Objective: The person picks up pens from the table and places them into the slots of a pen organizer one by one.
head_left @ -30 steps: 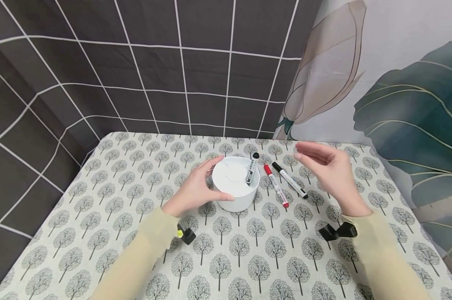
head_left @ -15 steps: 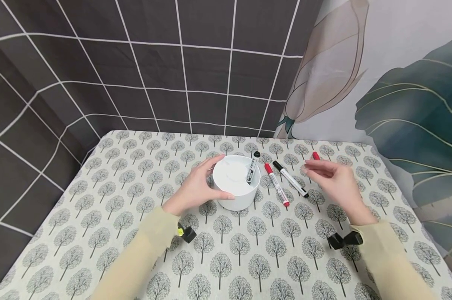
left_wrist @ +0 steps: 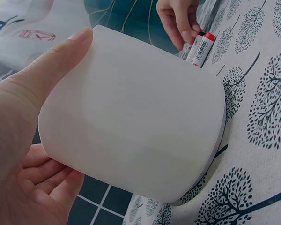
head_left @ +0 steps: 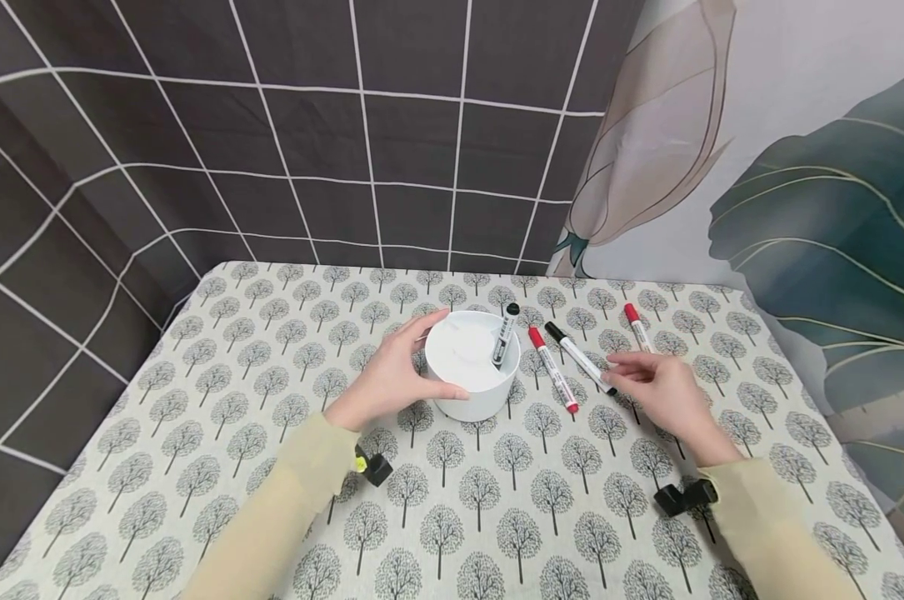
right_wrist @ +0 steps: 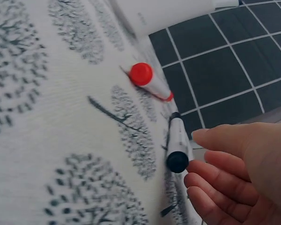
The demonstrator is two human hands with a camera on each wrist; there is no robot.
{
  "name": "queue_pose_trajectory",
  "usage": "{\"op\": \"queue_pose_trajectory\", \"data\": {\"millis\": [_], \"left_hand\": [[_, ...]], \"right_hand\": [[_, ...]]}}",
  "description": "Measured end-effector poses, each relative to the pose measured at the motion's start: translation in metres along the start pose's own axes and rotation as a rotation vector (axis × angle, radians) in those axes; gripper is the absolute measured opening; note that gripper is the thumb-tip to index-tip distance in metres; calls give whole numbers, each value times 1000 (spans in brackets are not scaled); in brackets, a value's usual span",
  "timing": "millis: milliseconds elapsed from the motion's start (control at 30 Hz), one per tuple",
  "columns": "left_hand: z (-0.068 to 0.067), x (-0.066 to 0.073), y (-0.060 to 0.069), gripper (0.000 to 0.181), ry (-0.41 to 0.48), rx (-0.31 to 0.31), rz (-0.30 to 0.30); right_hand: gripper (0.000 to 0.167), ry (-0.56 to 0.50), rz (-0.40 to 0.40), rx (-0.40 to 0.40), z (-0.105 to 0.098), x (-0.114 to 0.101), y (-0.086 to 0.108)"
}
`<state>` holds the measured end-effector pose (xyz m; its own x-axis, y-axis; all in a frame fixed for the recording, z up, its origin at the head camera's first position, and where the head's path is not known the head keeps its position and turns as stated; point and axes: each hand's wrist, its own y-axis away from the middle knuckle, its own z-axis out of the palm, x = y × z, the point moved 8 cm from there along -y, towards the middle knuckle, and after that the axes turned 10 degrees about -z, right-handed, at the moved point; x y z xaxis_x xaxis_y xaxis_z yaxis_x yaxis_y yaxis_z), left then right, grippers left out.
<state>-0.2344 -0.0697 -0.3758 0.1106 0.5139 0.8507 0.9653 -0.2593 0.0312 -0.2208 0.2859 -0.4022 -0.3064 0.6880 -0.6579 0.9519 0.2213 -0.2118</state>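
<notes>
Four cylindrical markers (head_left: 553, 372), smooth round tub (head_left: 483, 405), tree-print cloth (head_left: 507, 508)

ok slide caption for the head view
Left grip on white container, leaning marker inside; right grip beside black-capped marker on tree-print tablecloth.

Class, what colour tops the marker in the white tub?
Its upper end is black, seen best in the head view.

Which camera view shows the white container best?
The head view: it shows the white container from above, open top and outside together, with a black-capped marker leaning inside. The left wrist view shows only its outside, close up; the right wrist view, just part of its outside at the top edge.
</notes>
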Motion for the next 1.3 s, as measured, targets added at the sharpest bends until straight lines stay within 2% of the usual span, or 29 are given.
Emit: {"op": "queue_pose_trajectory", "data": {"millis": [200,433,667,800,967,1100,1300], "left_hand": [[0,0,0,117,-9,0,11],[1,-1,0,117,-9,-8,-15],[1,-1,1,117,0,-12,-13],[0,0,1,116,-1,-9,-8],[1,0,1,116,0,-10,-2],[0,1,1,116,-2,-8,-4],[-1,1,1,116,-21,5,-11]], "right_hand": [[33,41,-4,-11,5,1,1],[32,40,11,-38,10,3,2],[34,48,63,-20,15,4,5],[31,78,57,-15,15,2,5],[31,52,66,-10,14,1,5],[30,31,68,32,9,1,5],[28,-27,76,142,-5,-1,6]]}}
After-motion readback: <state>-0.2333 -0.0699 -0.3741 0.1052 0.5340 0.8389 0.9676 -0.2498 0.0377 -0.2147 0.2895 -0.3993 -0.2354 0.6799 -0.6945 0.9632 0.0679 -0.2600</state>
